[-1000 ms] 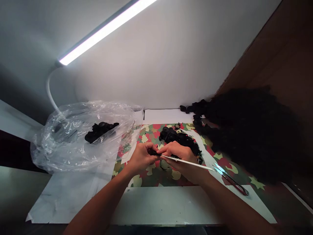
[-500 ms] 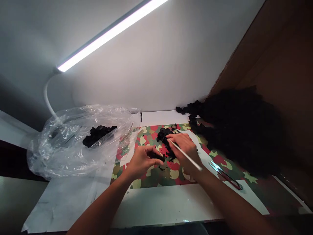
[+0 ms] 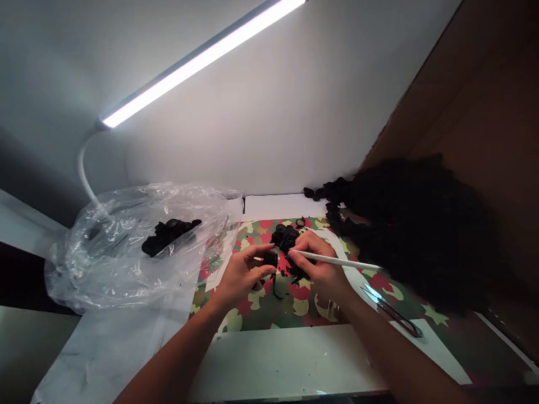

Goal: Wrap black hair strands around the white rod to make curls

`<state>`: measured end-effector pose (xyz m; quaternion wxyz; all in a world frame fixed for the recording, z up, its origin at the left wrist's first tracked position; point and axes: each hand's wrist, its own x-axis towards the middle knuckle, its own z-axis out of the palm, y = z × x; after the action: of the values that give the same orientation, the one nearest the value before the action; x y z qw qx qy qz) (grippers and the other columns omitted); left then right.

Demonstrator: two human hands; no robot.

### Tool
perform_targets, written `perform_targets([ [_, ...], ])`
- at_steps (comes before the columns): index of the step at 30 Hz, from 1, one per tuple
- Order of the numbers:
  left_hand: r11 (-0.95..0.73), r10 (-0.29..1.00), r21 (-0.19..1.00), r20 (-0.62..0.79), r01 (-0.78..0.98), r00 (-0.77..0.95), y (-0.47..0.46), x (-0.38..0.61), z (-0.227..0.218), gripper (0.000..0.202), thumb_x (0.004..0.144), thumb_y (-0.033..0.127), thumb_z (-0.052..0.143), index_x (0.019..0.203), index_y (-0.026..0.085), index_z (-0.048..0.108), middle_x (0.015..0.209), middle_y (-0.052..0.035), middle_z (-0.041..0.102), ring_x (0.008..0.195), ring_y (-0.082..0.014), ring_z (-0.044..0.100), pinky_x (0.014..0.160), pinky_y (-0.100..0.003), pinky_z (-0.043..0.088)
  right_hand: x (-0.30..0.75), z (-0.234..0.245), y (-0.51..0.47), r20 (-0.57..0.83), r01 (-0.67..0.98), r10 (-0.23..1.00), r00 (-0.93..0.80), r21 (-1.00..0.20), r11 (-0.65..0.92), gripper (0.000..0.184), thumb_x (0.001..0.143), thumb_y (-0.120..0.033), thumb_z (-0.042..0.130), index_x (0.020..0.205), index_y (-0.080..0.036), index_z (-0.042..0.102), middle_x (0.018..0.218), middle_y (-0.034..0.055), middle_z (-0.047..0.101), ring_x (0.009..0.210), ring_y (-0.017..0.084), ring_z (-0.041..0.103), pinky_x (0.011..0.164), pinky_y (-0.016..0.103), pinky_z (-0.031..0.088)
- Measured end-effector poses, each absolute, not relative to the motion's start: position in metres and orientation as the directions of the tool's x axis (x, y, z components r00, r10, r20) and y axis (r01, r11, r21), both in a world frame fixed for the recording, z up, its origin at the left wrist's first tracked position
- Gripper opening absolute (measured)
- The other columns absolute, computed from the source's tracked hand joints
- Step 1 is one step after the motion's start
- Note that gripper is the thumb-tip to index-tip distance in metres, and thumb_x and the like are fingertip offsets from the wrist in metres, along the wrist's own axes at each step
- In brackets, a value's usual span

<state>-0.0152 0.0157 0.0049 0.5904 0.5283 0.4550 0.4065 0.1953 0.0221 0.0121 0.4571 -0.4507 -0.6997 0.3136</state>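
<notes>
My left hand (image 3: pixel 246 272) pinches a small black ribbed round piece (image 3: pixel 270 259) between thumb and fingertips. A thin black strip (image 3: pixel 275 287) dangles below that piece. My right hand (image 3: pixel 322 266) is closed round a slim white pen-like stick (image 3: pixel 345 262), its back end pointing right and its tip hidden near the fingers. Just beyond both hands sits a small heap of similar black round pieces (image 3: pixel 285 235). Black scraps (image 3: pixel 298 275) lie between the hands on a red, green and cream patterned sheet (image 3: pixel 273 317).
A clear plastic bag (image 3: pixel 126 280) with black pieces (image 3: pixel 168 233) inside lies at the left. Thread snips (image 3: pixel 393 311) rest right of my right forearm. A large black pile (image 3: pixel 421 230) spills from a cardboard box (image 3: pixel 497 112). A lit bar lamp (image 3: pixel 202 62) hangs above.
The white stick has swung from a steep slant to nearly level. The black piece in my left hand has turned, showing its ribbed side, and moved slightly left.
</notes>
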Motion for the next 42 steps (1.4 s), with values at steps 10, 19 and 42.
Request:
perform_targets([
  [10,0.116,0.976,0.986,-0.090,-0.122,0.201,0.015,-0.014,0.002,0.038,0.069,0.032,0.087,0.100,0.014,0.073,0.077,-0.0035,0.072,0.054,-0.0119,0.061,0.043,-0.022,0.052,0.186,0.009,0.011,0.343,0.029,0.896,-0.281,-0.930,0.366,0.019,0.095,-0.033,0.065,0.079,-0.022,0.065,0.097,0.0059,0.068,0.085,0.020,0.063,0.074,0.032,0.051],
  [19,0.130,0.985,0.963,-0.098,-0.237,0.141,0.015,-0.016,-0.001,0.029,0.070,0.035,0.087,0.083,0.014,0.073,0.066,-0.0010,0.067,0.045,-0.0117,0.059,0.036,-0.023,0.051,0.182,0.010,0.009,0.300,-0.043,0.919,-0.258,-0.953,0.299,0.021,0.095,-0.036,0.065,0.080,-0.021,0.066,0.096,0.0055,0.067,0.071,0.015,0.058,0.059,0.028,0.048],
  [42,0.185,0.944,0.982,-0.169,-0.033,0.283,0.016,-0.021,0.002,0.028,0.075,0.038,0.082,0.080,0.013,0.071,0.064,-0.0016,0.067,0.050,-0.0095,0.058,0.048,-0.021,0.045,0.185,0.008,0.011,0.545,0.295,0.728,-0.417,-0.676,0.675,0.014,0.098,-0.030,0.058,0.090,-0.028,0.070,0.106,0.0043,0.077,0.097,0.027,0.068,0.089,0.044,0.050],
])
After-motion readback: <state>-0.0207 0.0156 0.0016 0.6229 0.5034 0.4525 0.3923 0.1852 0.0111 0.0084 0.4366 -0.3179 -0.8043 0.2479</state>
